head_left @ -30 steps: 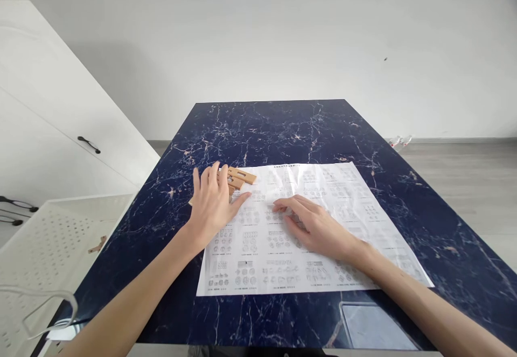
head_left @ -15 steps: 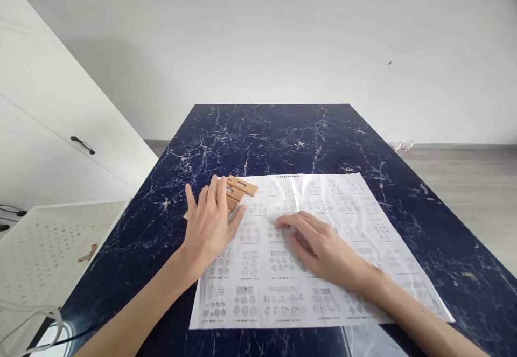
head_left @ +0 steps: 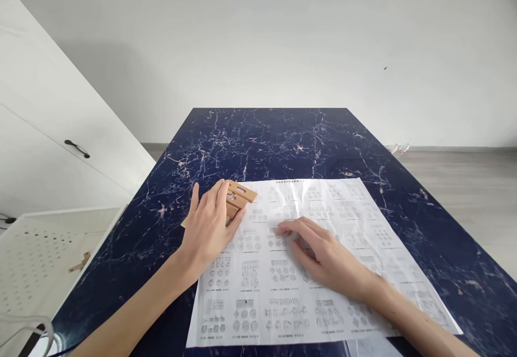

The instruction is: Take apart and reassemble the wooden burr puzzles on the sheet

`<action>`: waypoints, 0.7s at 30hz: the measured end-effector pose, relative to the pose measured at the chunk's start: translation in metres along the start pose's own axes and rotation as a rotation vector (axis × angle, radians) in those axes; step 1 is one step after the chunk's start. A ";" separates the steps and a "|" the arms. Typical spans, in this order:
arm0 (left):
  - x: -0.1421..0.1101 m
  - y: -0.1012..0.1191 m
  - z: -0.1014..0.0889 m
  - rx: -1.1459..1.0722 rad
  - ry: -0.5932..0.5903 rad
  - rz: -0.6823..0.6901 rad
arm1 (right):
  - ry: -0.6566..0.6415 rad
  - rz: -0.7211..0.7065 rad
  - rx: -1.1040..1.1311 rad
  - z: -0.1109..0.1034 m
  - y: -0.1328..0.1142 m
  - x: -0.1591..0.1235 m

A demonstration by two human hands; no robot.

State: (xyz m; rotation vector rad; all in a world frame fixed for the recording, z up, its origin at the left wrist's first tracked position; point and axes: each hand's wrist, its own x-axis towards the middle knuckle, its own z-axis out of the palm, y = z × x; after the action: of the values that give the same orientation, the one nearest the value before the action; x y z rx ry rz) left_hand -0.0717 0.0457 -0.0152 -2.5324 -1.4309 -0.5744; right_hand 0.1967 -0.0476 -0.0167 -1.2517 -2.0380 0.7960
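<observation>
My left hand [head_left: 208, 222] lies over several flat wooden puzzle pieces [head_left: 243, 190] at the upper left corner of a printed paper sheet [head_left: 323, 314]. Its fingers stretch out and the thumb stands apart, touching the pieces' near side. Slots are cut in the visible pieces, which lie side by side at a slant; their left parts are hidden under the palm and fingers. Resting on the middle of the sheet, my right hand [head_left: 323, 249] has loosely bent fingers, with the thumb apart from the index finger. Nothing shows in it. Rows of small diagrams cover the creased sheet.
The dark blue marble-patterned table [head_left: 266, 141] reaches toward a pale wall. A white perforated bin [head_left: 40, 238] at the left holds a small wooden piece [head_left: 81, 261]. A white cabinet [head_left: 52, 98] stands beyond it. Pale cables [head_left: 28, 319] hang at the lower left.
The wooden pieces under my left hand have drawn closer together and line up more evenly. My right hand stays in the same spot on the sheet. The view has tipped slightly.
</observation>
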 end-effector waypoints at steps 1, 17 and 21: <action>0.000 0.000 0.000 -0.011 0.004 -0.001 | 0.001 0.003 0.003 0.000 0.000 0.000; -0.008 -0.004 -0.002 0.003 0.012 -0.029 | 0.006 0.010 0.007 0.000 0.000 0.002; -0.007 -0.003 -0.003 -0.019 0.016 -0.031 | 0.004 0.006 0.006 0.000 0.000 0.001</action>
State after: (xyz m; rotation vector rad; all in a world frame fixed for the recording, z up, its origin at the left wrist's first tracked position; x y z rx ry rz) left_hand -0.0785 0.0407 -0.0156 -2.5182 -1.4686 -0.6149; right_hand 0.1958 -0.0466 -0.0164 -1.2554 -2.0279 0.8007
